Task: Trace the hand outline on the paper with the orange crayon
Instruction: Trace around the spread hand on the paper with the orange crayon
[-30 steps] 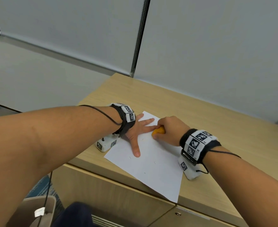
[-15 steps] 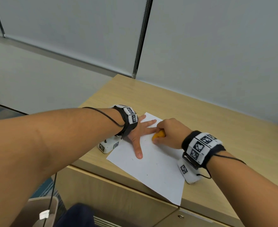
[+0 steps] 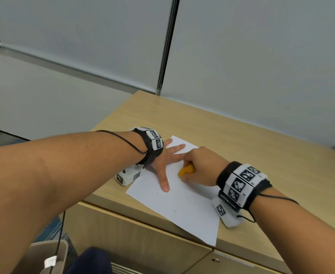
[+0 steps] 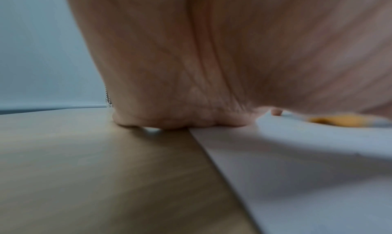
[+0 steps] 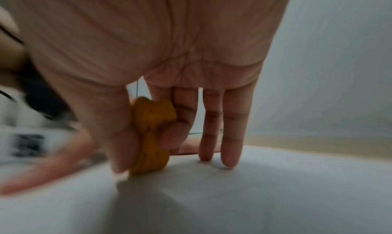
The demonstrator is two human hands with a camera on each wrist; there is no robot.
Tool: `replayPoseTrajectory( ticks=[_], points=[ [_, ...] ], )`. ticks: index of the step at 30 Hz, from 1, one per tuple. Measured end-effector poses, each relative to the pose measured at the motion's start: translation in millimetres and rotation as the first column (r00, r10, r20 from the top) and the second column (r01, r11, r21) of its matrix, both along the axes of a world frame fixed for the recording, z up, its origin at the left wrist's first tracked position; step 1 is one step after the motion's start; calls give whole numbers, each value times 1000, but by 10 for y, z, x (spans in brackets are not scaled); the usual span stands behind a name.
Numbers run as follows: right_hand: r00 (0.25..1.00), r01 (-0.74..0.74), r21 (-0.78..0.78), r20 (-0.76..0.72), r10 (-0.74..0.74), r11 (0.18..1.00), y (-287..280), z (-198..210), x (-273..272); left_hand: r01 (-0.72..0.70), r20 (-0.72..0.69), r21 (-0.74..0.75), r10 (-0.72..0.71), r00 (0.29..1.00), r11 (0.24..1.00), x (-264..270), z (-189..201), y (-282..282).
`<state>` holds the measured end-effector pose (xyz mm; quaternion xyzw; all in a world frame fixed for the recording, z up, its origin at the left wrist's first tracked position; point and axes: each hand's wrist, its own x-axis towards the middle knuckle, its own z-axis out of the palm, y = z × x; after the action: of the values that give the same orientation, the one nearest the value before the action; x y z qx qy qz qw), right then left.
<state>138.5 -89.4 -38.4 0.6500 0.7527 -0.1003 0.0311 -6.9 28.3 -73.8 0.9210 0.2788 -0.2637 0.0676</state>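
A white sheet of paper (image 3: 182, 206) lies slanted on the wooden cabinet top. My left hand (image 3: 165, 161) lies flat on it, fingers spread and straight, thumb pointing toward me. My right hand (image 3: 200, 165) pinches a chunky orange crayon (image 3: 186, 170) between thumb and index finger. The crayon's tip touches the paper in the gap between the left thumb and index finger. In the right wrist view the crayon (image 5: 150, 135) stands on the paper (image 5: 254, 195), with the other fingers straight down beside it. In the left wrist view the crayon (image 4: 339, 120) shows blurred at the right.
The wooden cabinet top (image 3: 241, 139) reaches to a grey wall behind. Its front edge lies just below the paper's near corner. A grey bin (image 3: 44, 258) stands on the floor at the lower left. Cables run from both wrist bands.
My right hand has drawn the crayon away from the left index finger, down toward the thumb side. The left hand stays pressed flat on the paper.
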Motion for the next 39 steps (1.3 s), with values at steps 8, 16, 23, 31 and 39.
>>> replayPoseTrajectory(
  ticks=[8, 16, 23, 31, 39],
  points=[
    [998, 41, 9, -39, -41, 999, 75, 70, 88, 4, -5, -7, -4, 1000, 1000, 3, 22, -13],
    [994, -87, -51, -71, 83, 995, -149, 25, -47, 34, -11, 28, -33, 999, 999, 24, -33, 20],
    [984, 181, 45, -2, -181, 983, 240, 58, 159, 22, 47, -12, -21, 999, 1000, -28, 53, -56],
    [995, 94, 15, -28, -93, 995, 148, -52, -126, 37, 0, 11, -37, 999, 999, 8, -11, -2],
    [996, 91, 31, -17, -90, 995, 198, -20, -177, 50, -5, 6, -50, 999, 999, 24, -28, 20]
  ],
)
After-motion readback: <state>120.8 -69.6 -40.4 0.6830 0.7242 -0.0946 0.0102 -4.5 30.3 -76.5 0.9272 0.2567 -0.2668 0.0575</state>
